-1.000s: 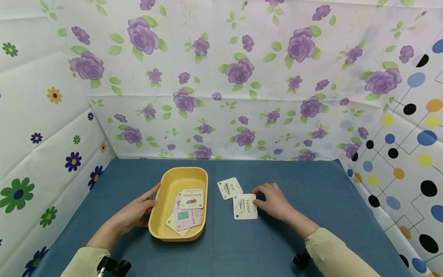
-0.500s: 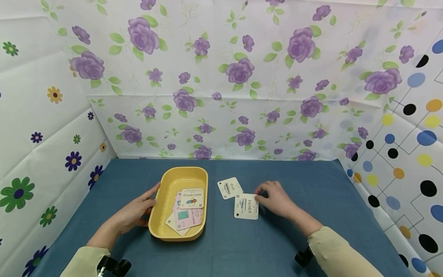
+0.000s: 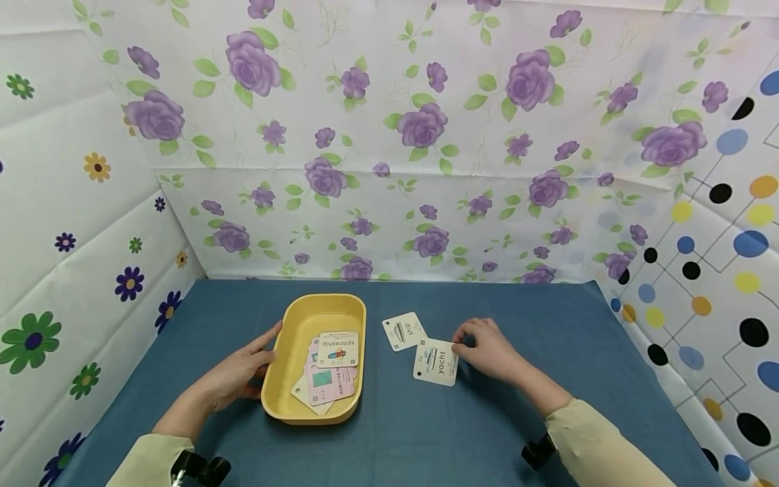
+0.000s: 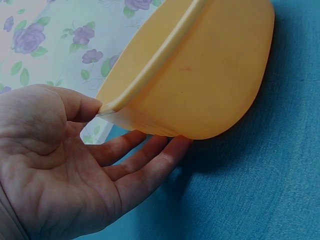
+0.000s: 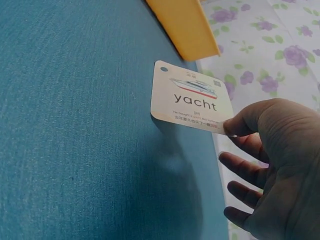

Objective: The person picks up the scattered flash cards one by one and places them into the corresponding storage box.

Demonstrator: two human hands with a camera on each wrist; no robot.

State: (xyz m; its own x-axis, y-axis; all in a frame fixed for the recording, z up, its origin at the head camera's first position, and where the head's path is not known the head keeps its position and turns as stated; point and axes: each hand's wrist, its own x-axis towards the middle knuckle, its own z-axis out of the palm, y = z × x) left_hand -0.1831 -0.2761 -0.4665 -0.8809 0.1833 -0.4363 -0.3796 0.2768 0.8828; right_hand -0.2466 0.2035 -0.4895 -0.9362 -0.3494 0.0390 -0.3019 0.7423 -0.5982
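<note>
In the head view, my right hand (image 3: 487, 348) pinches the right edge of a white "yacht" flash card (image 3: 436, 362) between thumb and index finger. The right wrist view has this card (image 5: 192, 97) tilted up off the cloth, with a shadow beneath it. The other fingers of that hand are spread. A "ship" flash card (image 3: 404, 331) lies behind and to the left of it. My left hand (image 4: 75, 165) holds the side of a yellow plastic basin (image 4: 200, 75), thumb at the rim and fingers against its lower wall.
Inside the basin lie a "spaceship" card (image 3: 338, 350), a pink card (image 3: 331, 387) and a partly covered white card (image 3: 302, 391). Blue cloth (image 3: 414, 439) covers the table. Patterned sheets (image 3: 389, 169) stand at the back and both sides.
My right hand has drawn the "yacht" card slightly to the right, and the card has turned a little. The left hand and basin have stayed in place.
</note>
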